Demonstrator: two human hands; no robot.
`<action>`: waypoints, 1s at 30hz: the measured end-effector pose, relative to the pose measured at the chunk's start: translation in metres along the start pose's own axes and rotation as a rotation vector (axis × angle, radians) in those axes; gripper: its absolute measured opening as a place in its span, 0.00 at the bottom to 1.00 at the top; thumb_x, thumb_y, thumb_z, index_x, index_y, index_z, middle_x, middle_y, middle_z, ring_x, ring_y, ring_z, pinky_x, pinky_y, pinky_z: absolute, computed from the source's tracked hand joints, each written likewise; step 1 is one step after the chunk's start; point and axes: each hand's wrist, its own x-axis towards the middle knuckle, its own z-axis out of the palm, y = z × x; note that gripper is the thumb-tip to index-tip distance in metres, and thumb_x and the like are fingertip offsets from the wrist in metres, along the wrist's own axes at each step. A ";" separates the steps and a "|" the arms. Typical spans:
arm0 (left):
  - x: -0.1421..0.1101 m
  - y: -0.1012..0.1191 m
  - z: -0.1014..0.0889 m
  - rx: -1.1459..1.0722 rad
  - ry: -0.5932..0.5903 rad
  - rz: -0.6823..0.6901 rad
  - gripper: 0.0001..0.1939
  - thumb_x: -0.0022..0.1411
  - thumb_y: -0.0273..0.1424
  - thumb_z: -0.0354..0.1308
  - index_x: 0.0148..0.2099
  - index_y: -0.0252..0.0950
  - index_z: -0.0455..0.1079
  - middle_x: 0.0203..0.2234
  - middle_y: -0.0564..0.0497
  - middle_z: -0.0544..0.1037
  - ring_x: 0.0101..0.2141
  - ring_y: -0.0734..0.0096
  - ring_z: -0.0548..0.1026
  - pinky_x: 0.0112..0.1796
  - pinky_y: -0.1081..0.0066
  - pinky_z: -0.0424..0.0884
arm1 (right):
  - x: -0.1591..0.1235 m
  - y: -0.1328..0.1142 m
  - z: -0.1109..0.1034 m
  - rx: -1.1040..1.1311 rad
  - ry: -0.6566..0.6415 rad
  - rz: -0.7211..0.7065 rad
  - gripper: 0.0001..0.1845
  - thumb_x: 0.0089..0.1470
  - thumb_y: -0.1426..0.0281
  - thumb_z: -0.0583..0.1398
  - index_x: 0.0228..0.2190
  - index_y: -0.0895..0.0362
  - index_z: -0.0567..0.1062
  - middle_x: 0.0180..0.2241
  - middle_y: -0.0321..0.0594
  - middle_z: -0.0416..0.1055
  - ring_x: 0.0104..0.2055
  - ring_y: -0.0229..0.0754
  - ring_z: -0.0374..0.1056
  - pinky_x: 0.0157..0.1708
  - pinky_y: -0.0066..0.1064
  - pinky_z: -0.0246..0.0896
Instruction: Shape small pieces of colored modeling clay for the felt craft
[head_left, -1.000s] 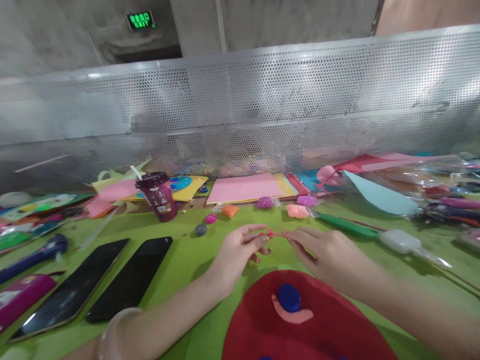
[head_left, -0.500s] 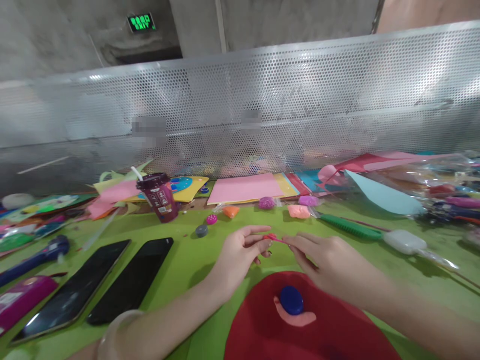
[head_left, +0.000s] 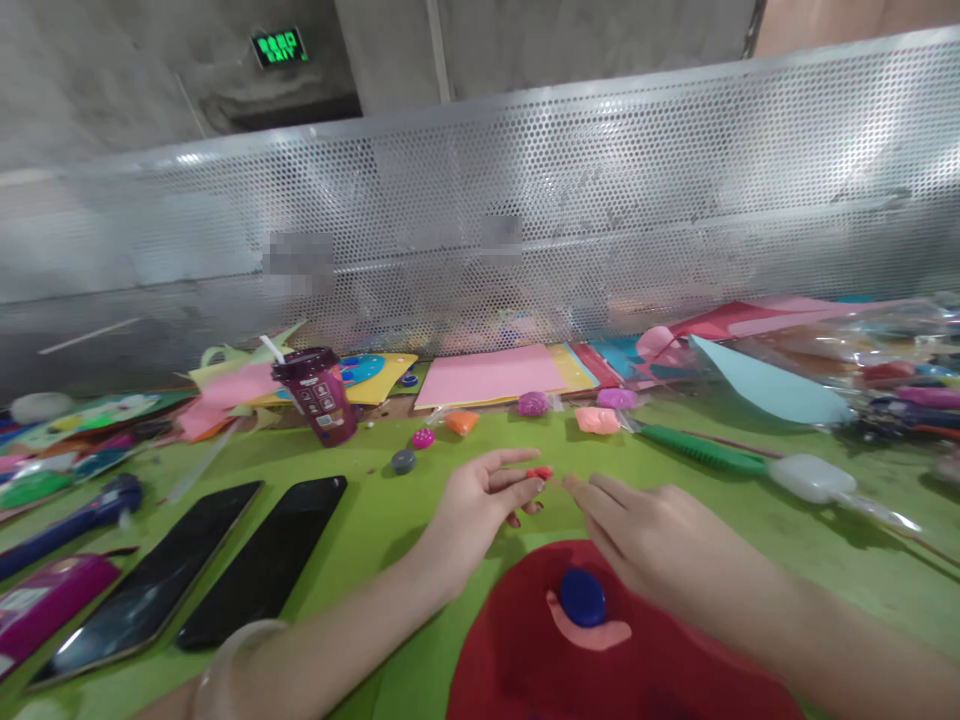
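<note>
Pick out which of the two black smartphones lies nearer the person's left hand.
The smartphone on the right of the pair, nearer the left hand. The other smartphone lies farther left, nearer the magenta object.

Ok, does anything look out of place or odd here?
Two pixelated patches over the perforated panel look odd, unlike the fine holes around them. Curled paper scraps lie messily by the cup. Otherwise nothing stands out: the left hand pinches a small red piece, and I see no spill.

The left hand (head_left: 474,505) pinches a red piece (head_left: 540,472).
</note>
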 end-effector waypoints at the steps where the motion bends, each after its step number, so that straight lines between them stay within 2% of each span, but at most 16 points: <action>1: 0.000 0.000 0.000 -0.022 0.000 -0.007 0.18 0.49 0.29 0.63 0.45 0.34 0.71 0.33 0.47 0.79 0.24 0.77 0.71 0.23 0.78 0.63 | 0.000 0.000 0.000 0.001 -0.011 0.009 0.14 0.44 0.83 0.52 0.35 0.61 0.68 0.27 0.38 0.68 0.17 0.37 0.60 0.17 0.34 0.36; 7: 0.003 -0.002 0.000 -0.148 -0.007 -0.076 0.19 0.49 0.28 0.64 0.45 0.32 0.70 0.34 0.46 0.78 0.23 0.81 0.70 0.22 0.80 0.61 | -0.002 0.000 0.000 0.037 0.034 0.047 0.14 0.46 0.83 0.50 0.36 0.61 0.67 0.27 0.38 0.67 0.17 0.36 0.58 0.17 0.33 0.35; 14: 0.003 -0.001 0.000 -0.158 -0.019 -0.083 0.19 0.49 0.29 0.65 0.45 0.33 0.70 0.39 0.45 0.77 0.23 0.82 0.69 0.22 0.79 0.61 | 0.000 0.002 0.001 0.026 0.108 0.058 0.14 0.49 0.82 0.49 0.35 0.60 0.69 0.25 0.37 0.66 0.15 0.36 0.56 0.16 0.33 0.37; 17: 0.003 -0.001 -0.001 -0.144 -0.024 -0.083 0.19 0.50 0.31 0.64 0.45 0.33 0.70 0.39 0.45 0.77 0.23 0.82 0.69 0.23 0.79 0.61 | 0.000 0.005 0.001 0.045 0.172 0.106 0.14 0.52 0.81 0.48 0.38 0.62 0.68 0.27 0.39 0.69 0.17 0.37 0.61 0.16 0.31 0.42; 20: 0.004 -0.002 -0.001 -0.121 0.004 -0.089 0.20 0.48 0.32 0.65 0.45 0.33 0.70 0.32 0.48 0.77 0.22 0.82 0.68 0.23 0.79 0.61 | 0.000 0.009 0.000 0.110 0.192 0.196 0.14 0.55 0.79 0.47 0.39 0.61 0.69 0.30 0.42 0.71 0.23 0.37 0.66 0.20 0.28 0.51; 24: 0.005 -0.005 -0.001 -0.093 0.015 -0.054 0.20 0.48 0.33 0.65 0.44 0.33 0.69 0.24 0.55 0.71 0.21 0.82 0.65 0.21 0.79 0.61 | 0.004 0.010 -0.002 0.235 0.161 0.284 0.15 0.56 0.78 0.47 0.40 0.58 0.71 0.30 0.42 0.72 0.28 0.39 0.69 0.26 0.26 0.58; 30: 0.005 -0.010 -0.002 -0.065 -0.046 -0.027 0.18 0.50 0.34 0.64 0.44 0.35 0.70 0.30 0.53 0.71 0.25 0.80 0.67 0.23 0.78 0.63 | 0.007 0.012 0.000 0.324 0.161 0.335 0.16 0.55 0.78 0.49 0.41 0.57 0.72 0.33 0.42 0.73 0.31 0.40 0.70 0.31 0.28 0.63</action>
